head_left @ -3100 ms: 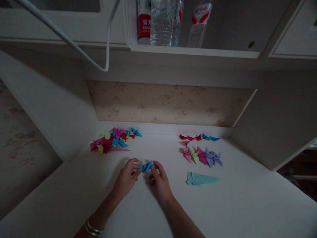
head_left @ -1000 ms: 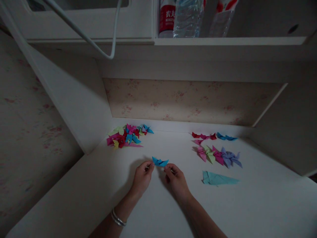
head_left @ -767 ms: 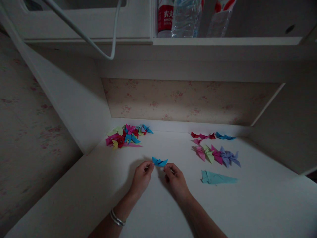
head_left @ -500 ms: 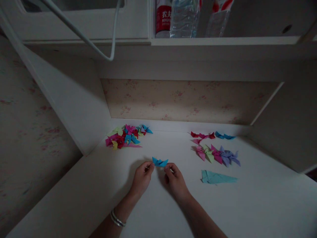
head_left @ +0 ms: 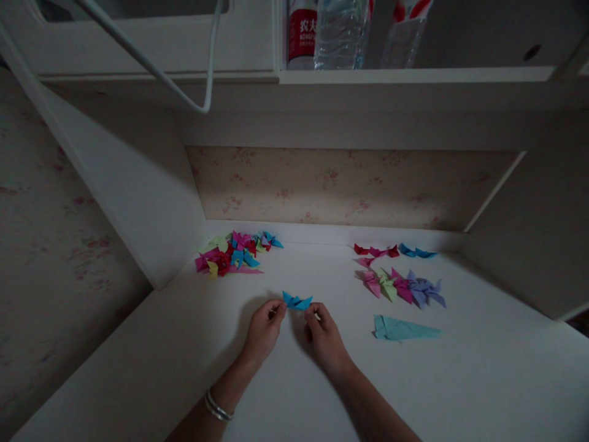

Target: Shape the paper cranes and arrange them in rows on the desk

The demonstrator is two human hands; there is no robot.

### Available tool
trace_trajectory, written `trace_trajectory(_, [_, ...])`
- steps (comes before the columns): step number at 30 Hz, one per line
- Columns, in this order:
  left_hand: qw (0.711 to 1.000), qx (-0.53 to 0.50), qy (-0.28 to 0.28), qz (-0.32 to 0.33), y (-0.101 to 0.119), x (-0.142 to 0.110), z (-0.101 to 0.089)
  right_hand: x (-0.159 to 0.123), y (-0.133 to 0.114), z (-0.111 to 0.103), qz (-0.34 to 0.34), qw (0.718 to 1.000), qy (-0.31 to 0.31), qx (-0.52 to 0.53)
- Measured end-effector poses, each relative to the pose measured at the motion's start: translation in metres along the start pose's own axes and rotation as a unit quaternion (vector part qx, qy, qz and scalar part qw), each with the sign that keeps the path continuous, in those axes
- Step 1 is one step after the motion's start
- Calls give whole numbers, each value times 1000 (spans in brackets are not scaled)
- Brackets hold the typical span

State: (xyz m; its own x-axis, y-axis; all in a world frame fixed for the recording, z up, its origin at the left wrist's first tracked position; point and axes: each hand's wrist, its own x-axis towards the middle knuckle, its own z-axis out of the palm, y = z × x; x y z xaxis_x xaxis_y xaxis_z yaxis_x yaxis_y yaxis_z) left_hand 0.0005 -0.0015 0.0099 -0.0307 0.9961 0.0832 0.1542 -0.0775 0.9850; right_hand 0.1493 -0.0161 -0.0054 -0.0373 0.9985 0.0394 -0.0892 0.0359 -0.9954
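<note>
A small blue folded-paper boat (head_left: 297,301) is held up between my two hands, just above the white desk. My left hand (head_left: 265,324) pinches its left end between thumb and fingers; a silver bangle circles that wrist. At the other end, my right hand (head_left: 323,328) grips the paper the same way. Beyond my left hand lies a heap of colourful folded papers (head_left: 227,255). To the right of my right hand, a flat teal folded paper (head_left: 405,328) rests on the desk.
At the back right are a row of pink, green and purple folded papers (head_left: 400,287), red ones (head_left: 376,252) and a blue one (head_left: 416,251). Overhead, a shelf holds plastic bottles (head_left: 343,37). A white cable (head_left: 151,64) hangs at upper left. White panels (head_left: 124,178) flank the desk.
Both hands keep the same hold on the blue paper boat. The view has shifted very slightly; otherwise nothing visibly differs.
</note>
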Motion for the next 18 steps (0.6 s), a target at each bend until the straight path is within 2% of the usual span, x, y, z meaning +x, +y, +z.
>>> trace_trajectory(14, [999,-38,2,-22,1,1,2,-3,-3,1,1,1000,-3,-12])
trace_trajectory(18, [996,-73,-41,-35,8,3,0,-10,-6,2,-4,1000,-12,-9])
